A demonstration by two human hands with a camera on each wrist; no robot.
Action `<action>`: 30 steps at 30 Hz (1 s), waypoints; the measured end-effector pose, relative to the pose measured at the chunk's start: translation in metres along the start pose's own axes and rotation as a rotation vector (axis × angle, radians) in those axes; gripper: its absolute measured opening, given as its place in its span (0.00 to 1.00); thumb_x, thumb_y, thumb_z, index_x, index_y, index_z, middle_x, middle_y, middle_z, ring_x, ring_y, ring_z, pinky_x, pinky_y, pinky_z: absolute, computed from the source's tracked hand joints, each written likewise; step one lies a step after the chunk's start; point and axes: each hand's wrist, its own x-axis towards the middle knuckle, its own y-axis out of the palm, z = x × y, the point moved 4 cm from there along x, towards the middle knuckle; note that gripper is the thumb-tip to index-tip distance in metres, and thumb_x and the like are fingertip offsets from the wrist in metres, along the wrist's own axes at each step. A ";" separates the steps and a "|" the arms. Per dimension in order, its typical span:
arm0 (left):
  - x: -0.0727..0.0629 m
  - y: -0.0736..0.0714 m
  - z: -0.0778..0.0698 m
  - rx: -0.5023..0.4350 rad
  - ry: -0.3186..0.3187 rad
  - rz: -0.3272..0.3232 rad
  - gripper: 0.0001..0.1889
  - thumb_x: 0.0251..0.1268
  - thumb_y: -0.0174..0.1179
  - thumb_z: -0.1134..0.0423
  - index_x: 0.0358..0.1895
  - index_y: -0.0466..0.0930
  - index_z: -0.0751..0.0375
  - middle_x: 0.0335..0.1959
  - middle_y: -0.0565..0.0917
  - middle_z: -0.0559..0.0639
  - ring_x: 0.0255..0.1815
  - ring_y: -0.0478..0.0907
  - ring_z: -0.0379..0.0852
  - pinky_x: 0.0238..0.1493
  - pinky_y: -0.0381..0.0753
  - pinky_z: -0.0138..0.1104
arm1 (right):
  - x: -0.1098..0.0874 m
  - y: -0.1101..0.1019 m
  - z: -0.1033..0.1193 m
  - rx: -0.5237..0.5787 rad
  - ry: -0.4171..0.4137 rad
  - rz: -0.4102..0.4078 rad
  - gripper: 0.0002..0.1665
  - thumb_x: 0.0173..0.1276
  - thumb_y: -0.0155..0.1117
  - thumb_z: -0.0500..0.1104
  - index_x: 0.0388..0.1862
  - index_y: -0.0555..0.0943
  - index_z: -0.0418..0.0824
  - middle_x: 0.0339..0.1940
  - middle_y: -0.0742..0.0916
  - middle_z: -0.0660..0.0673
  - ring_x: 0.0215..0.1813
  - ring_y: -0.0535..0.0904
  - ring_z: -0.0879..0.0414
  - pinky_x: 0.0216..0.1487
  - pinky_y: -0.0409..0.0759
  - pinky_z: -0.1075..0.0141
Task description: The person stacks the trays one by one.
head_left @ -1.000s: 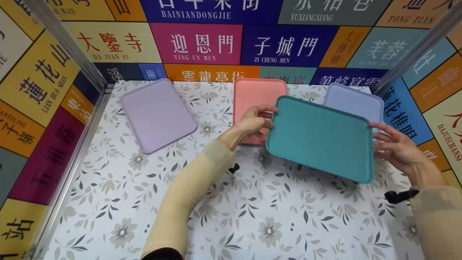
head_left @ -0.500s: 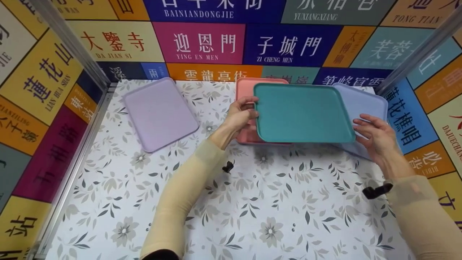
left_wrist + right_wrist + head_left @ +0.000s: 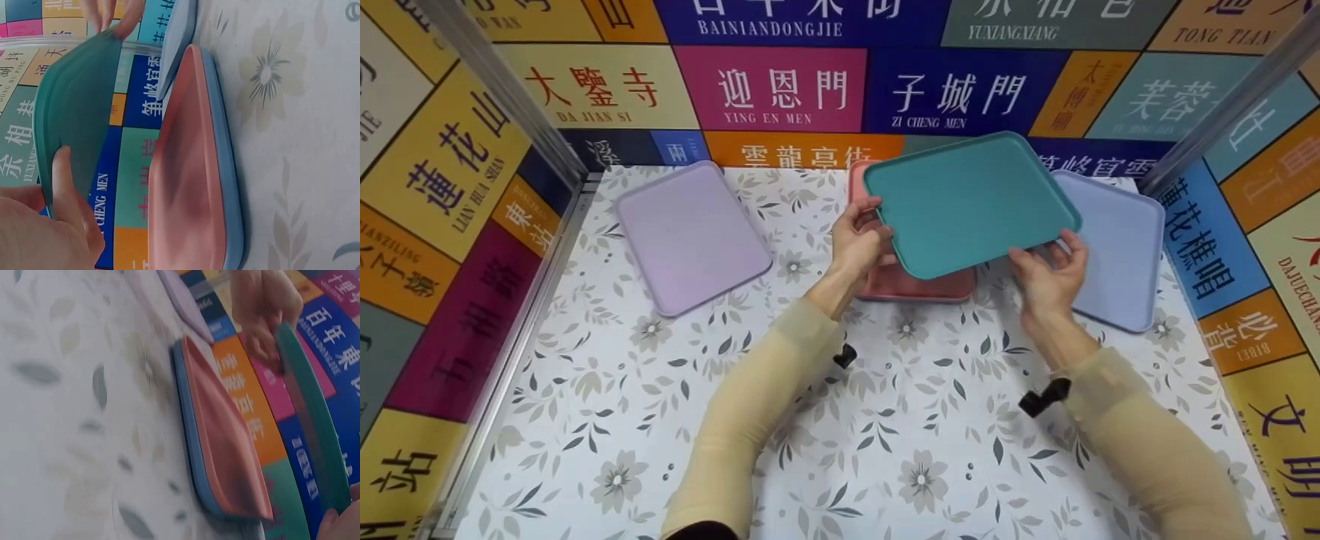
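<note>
Fingers of the left hand (image 3: 861,238) and right hand (image 3: 1046,279) curl round the teal tray (image 3: 967,199), held tilted above the pink tray (image 3: 915,283); a lilac tray (image 3: 690,232) lies well left, a blue tray (image 3: 1117,247) just right.

Teal rectangular tray (image 3: 969,199) with rounded corners, held tilted in the air above the pink tray (image 3: 915,283).

You have five trays: one teal tray (image 3: 967,199), one pink tray (image 3: 911,283), one blue tray (image 3: 228,169) beneath it, one lilac tray (image 3: 690,234), one periwinkle tray (image 3: 1114,240).
</note>
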 end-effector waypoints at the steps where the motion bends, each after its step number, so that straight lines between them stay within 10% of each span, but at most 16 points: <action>1: -0.001 0.001 0.001 -0.005 0.001 -0.007 0.26 0.70 0.63 0.79 0.68 0.83 0.54 0.65 0.86 0.57 0.48 0.87 0.47 0.24 0.89 0.41 | -0.005 0.006 -0.004 0.010 -0.001 0.005 0.44 0.66 0.67 0.14 0.73 0.71 0.48 0.59 0.77 0.49 0.48 0.85 0.55 0.44 0.92 0.69; 10: -0.004 0.002 0.004 -0.042 0.008 -0.040 0.26 0.71 0.63 0.78 0.69 0.83 0.53 0.67 0.85 0.56 0.48 0.88 0.47 0.22 0.89 0.38 | -0.025 0.031 -0.025 -0.057 0.011 0.036 0.48 0.71 0.68 0.20 0.83 0.66 0.48 0.68 0.67 0.49 0.52 0.77 0.54 0.46 0.93 0.67; 21: -0.008 0.000 0.010 -0.056 -0.021 -0.012 0.25 0.68 0.65 0.78 0.67 0.81 0.57 0.65 0.84 0.58 0.46 0.87 0.47 0.27 0.93 0.39 | -0.014 0.030 -0.012 -0.041 0.031 0.053 0.42 0.67 0.64 0.16 0.71 0.74 0.51 0.56 0.70 0.50 0.30 0.81 0.58 0.27 0.86 0.70; 30: 0.004 -0.029 -0.020 -0.001 -0.089 0.120 0.17 0.74 0.66 0.74 0.63 0.83 0.63 0.50 0.79 0.50 0.34 0.84 0.46 0.34 0.95 0.34 | -0.007 0.020 0.003 -0.016 0.139 0.155 0.40 0.69 0.66 0.16 0.70 0.75 0.49 0.59 0.79 0.48 0.33 0.86 0.55 0.25 0.88 0.68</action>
